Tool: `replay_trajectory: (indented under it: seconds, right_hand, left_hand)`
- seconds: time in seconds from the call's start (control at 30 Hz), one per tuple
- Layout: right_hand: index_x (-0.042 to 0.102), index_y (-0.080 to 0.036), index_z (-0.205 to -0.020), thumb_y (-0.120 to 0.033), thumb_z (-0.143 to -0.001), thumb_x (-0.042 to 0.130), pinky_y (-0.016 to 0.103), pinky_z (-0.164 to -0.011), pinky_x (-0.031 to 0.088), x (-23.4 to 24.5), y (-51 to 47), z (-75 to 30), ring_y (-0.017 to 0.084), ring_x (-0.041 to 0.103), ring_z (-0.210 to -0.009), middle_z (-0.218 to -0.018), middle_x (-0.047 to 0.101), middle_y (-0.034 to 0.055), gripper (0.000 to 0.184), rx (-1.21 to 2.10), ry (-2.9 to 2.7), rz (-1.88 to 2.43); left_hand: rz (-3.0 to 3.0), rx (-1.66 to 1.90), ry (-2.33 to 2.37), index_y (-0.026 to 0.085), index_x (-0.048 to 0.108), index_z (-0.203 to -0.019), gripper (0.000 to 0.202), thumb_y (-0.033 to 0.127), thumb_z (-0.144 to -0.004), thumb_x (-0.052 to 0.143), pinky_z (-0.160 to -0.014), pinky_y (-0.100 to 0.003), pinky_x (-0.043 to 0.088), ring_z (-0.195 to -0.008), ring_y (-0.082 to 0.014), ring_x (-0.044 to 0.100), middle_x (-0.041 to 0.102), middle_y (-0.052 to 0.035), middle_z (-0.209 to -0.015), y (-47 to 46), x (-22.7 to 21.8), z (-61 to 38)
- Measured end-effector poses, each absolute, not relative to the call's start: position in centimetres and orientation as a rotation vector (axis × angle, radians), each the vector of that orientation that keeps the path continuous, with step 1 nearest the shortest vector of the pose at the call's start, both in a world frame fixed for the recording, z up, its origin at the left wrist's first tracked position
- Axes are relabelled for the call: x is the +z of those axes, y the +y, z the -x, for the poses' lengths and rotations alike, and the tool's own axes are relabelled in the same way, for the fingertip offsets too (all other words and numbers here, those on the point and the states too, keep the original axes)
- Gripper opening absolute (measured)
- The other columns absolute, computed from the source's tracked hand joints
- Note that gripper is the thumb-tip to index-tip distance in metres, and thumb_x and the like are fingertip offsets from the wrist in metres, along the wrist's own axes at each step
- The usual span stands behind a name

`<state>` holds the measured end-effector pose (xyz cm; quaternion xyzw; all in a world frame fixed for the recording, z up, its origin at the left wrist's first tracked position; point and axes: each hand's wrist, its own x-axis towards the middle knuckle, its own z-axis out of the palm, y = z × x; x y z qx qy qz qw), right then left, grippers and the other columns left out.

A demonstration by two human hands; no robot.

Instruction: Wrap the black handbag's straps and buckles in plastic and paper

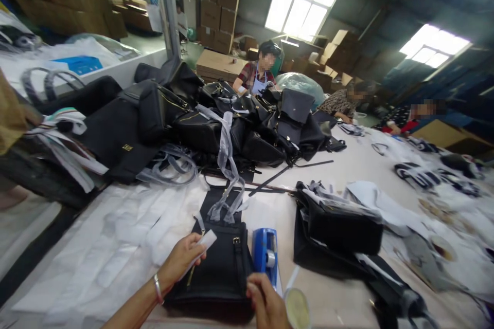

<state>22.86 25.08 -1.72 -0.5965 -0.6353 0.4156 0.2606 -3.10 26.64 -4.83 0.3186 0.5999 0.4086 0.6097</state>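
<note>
A black handbag (222,272) lies flat on the table before me, with a buckled strap and a gold zip on its front. Over its left side, my left hand (184,258) grips a folded white wrapping strip (208,239) between thumb and fingers. My right hand (266,300) is closed at the bag's lower right edge; what its fingers pinch, if anything, cannot be made out. Just beyond that hand stands a blue tape dispenser (265,252). Clear plastic-wrapped straps (227,164) trail onto the bag's top.
White wrapping sheets (111,247) cover the table at left. A round tub (297,308) stands beside my right hand. Another black bag (339,226) lies at right. Black bags (247,128) are heaped behind; co-workers (257,74) sit across the table.
</note>
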Motion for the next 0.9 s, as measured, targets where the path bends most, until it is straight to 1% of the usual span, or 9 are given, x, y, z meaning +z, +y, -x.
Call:
replay_trajectory:
  seconds: [0.07, 0.13, 0.27, 0.47, 0.67, 0.73, 0.77, 0.87, 0.9]
  right_hand:
    - [0.063, -0.025, -0.085, -0.037, -0.092, 0.043, 0.023, -0.064, 0.041, 0.3, 27.6, -18.9, 0.017, 0.058, -0.068, -0.073, 0.062, 0.0011, 0.025, 1.252, -1.886, 1.370]
    - [0.062, -0.023, -0.084, -0.027, -0.092, 0.042, 0.022, -0.065, 0.040, 1.3, 29.8, -15.5, 0.015, 0.058, -0.071, -0.076, 0.063, 0.0002, 0.022, 1.267, -1.990, 1.193]
    - [0.063, -0.022, -0.086, -0.016, -0.088, 0.047, 0.019, -0.065, 0.038, 0.4, 32.1, -12.2, 0.013, 0.059, -0.071, -0.077, 0.065, -0.0011, 0.018, 1.161, -2.187, 1.091]
    - [0.058, -0.022, -0.086, -0.015, -0.088, 0.048, 0.020, -0.065, 0.037, -0.5, 32.8, -11.4, 0.014, 0.062, -0.075, -0.081, 0.066, -0.0005, 0.013, 1.031, -2.386, 1.195]
    - [0.054, -0.021, -0.083, -0.016, -0.085, 0.052, 0.020, -0.060, 0.036, -0.9, 33.1, -10.9, 0.015, 0.064, -0.069, -0.074, 0.065, -0.0007, 0.006, 1.127, -2.367, 1.311]
    - [0.054, -0.022, -0.085, -0.014, -0.084, 0.052, 0.020, -0.060, 0.036, -1.0, 33.3, -10.9, 0.015, 0.064, -0.069, -0.074, 0.065, -0.0012, 0.008, 1.179, -2.345, 1.295]
    - [0.054, -0.023, -0.089, -0.013, -0.082, 0.052, 0.020, -0.060, 0.036, -1.0, 33.4, -11.0, 0.015, 0.064, -0.069, -0.074, 0.065, -0.0019, 0.012, 1.209, -2.337, 1.274]
    - [0.053, -0.026, -0.106, -0.008, -0.080, 0.051, 0.020, -0.060, 0.037, -0.9, 34.0, -11.3, 0.014, 0.063, -0.066, -0.072, 0.064, -0.0047, 0.032, 1.317, -2.309, 1.199]
    - [0.052, -0.027, -0.109, -0.008, -0.079, 0.050, 0.020, -0.060, 0.038, -0.9, 34.2, -11.4, 0.014, 0.062, -0.066, -0.071, 0.064, -0.0053, 0.036, 1.350, -2.296, 1.184]
  left_hand:
    - [-0.753, 0.939, 1.386, 0.016, 0.056, -0.082, 0.027, 0.043, -0.078, 0.059, -0.051, -0.022, 0.036, -0.050, -0.0106, 0.052, 0.063, 0.0014, -0.064, 26.6, -5.1, 3.1]
    - [-0.765, 0.948, 1.384, 0.016, 0.055, -0.083, 0.028, 0.043, -0.078, 0.060, -0.050, -0.022, 0.035, -0.049, -0.0103, 0.051, 0.062, 0.0020, -0.063, 26.6, -5.4, 3.1]
    - [-0.778, 0.988, 1.371, 0.015, 0.055, -0.087, 0.031, 0.045, -0.079, 0.059, -0.049, -0.022, 0.036, -0.050, -0.0102, 0.050, 0.062, 0.0016, -0.065, 26.4, -5.6, 3.1]
    - [-0.809, 1.024, 1.387, 0.016, 0.054, -0.085, 0.030, 0.044, -0.080, 0.060, -0.051, -0.022, 0.037, -0.053, -0.0106, 0.050, 0.060, 0.0018, -0.066, 26.2, -4.9, 3.2]
    - [-0.847, 1.041, 1.381, 0.016, 0.056, -0.089, 0.023, 0.038, -0.083, 0.057, -0.053, -0.022, 0.038, -0.056, -0.0105, 0.050, 0.058, 0.0032, -0.067, 26.0, -4.9, 3.5]
    - [-0.842, 1.032, 1.383, 0.016, 0.057, -0.089, 0.023, 0.038, -0.083, 0.057, -0.053, -0.021, 0.038, -0.056, -0.0102, 0.050, 0.059, 0.0028, -0.067, 26.0, -5.1, 3.6]
    - [-0.833, 1.026, 1.376, 0.016, 0.057, -0.089, 0.024, 0.039, -0.083, 0.058, -0.052, -0.021, 0.037, -0.055, -0.0101, 0.050, 0.059, 0.0024, -0.067, 26.1, -5.2, 3.6]
    - [-0.792, 1.008, 1.332, 0.015, 0.056, -0.090, 0.029, 0.042, -0.082, 0.059, -0.049, -0.021, 0.035, -0.052, -0.0096, 0.049, 0.060, 0.0014, -0.066, 26.3, -5.4, 3.8]
    - [-0.782, 1.003, 1.316, 0.015, 0.056, -0.090, 0.030, 0.043, -0.081, 0.059, -0.049, -0.021, 0.035, -0.052, -0.0093, 0.048, 0.061, 0.0012, -0.066, 26.4, -5.4, 3.9]
